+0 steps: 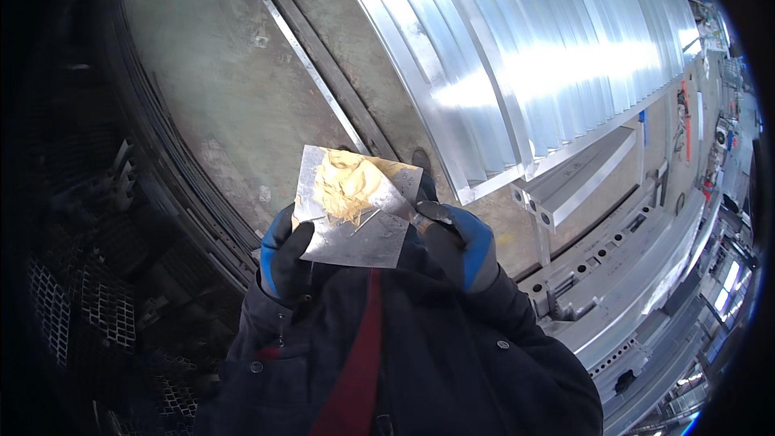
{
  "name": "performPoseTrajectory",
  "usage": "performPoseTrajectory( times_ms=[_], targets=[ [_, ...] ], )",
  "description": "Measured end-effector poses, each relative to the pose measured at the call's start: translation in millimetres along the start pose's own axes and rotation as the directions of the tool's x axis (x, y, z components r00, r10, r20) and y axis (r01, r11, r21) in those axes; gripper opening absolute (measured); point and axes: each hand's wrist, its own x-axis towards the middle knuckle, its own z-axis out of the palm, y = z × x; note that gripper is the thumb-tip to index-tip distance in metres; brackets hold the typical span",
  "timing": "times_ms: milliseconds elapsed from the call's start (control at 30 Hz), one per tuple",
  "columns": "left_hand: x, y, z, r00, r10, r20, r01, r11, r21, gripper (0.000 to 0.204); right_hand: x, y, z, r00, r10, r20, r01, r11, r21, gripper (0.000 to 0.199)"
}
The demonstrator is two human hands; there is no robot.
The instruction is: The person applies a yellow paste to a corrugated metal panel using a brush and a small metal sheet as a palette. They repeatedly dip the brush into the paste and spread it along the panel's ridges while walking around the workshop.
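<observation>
Putty point(345, 183), a pale yellow lump with thin strings trailing from it, sits on the upper part of a small square metal plate point(355, 230) held up in front of the person's chest, above the concrete floor point(218, 89). The left hand point(282, 254), in a blue and black glove, grips the plate's lower left edge, thumb closed over the top face and fingers hidden beneath. The right hand point(456, 242), gloved the same way, is closed around a small tool point(420, 214) whose blade lies across the plate's right side, touching the putty. Just beyond the plate, to the right, long shiny aluminium panels point(525, 56) lie stacked on a metal frame point(581, 186). Dark steel tubes point(89, 299) are stacked at the left.
</observation>
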Motion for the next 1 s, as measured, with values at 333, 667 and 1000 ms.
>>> performPoseTrajectory(
  times_ms=[333,667,1000],
  targets=[
    [-4.2,-93.1,146.1,0.993,-0.093,-0.073,0.097,0.994,0.056,0.044,-29.8,32.9,-162.6,1.000,0.004,-0.013,-0.004,0.999,-0.033,0.030],
    [-0.1,-136.3,238.2,0.995,-0.096,0.009,0.095,0.994,0.058,0.046,-55.8,67.1,-259.1,0.992,-0.076,-0.101,0.080,0.996,0.038,0.029],
    [-11.1,-130.3,259.1,0.996,-0.070,-0.063,0.075,0.994,0.085,0.049,-53.1,52.1,-274.1,0.999,0.046,-0.011,-0.044,0.993,0.112,0.031]
  ],
)
